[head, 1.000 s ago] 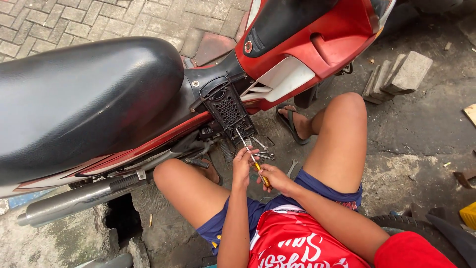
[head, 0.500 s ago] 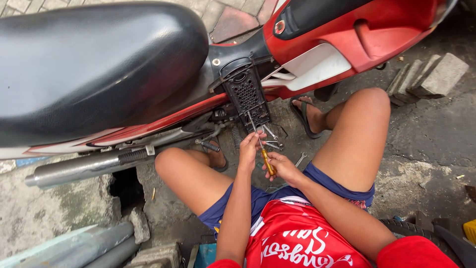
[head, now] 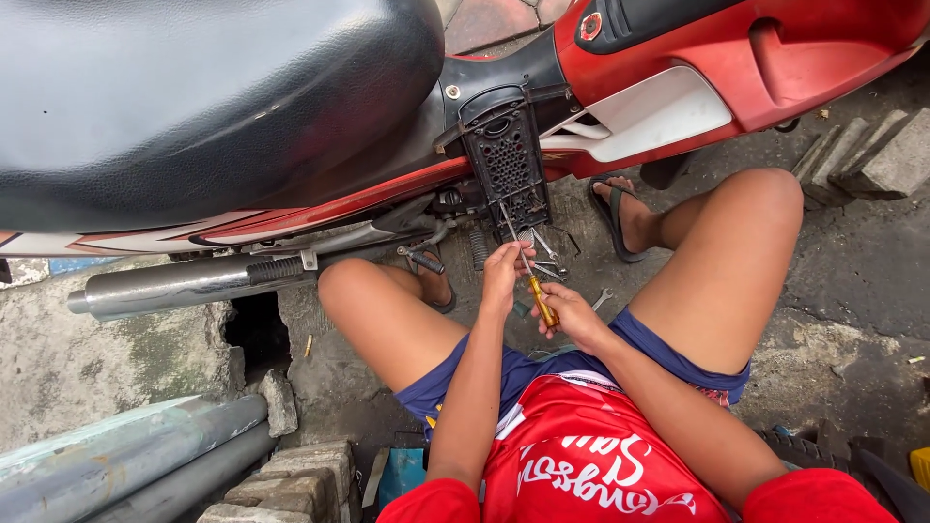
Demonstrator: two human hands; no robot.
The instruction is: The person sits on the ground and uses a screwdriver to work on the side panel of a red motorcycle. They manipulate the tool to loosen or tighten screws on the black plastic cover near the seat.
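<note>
I squat beside a red motorbike point(head: 678, 58) with a black seat point(head: 194, 97). My right hand point(head: 572, 315) grips the yellow handle of a screwdriver point(head: 540, 298). Its metal shaft slants up towards the black perforated cover point(head: 509, 165) under the seat. My left hand point(head: 504, 271) pinches the shaft just above the handle. Loose metal tools point(head: 552, 261) lie on the ground behind my hands.
A grey exhaust pipe point(head: 184, 283) runs along the bike's left side above a dark hole point(head: 257, 334) in the concrete. Grey pipes point(head: 126, 455) and bricks point(head: 281, 484) lie at the lower left. Broken kerb stones point(head: 872, 155) sit at the right. My sandalled feet point(head: 620, 218) rest near the bike.
The view has shifted, so the bike sits higher and further right in frame. Both hands stay on the screwdriver, with the left hand now nearer the shaft.
</note>
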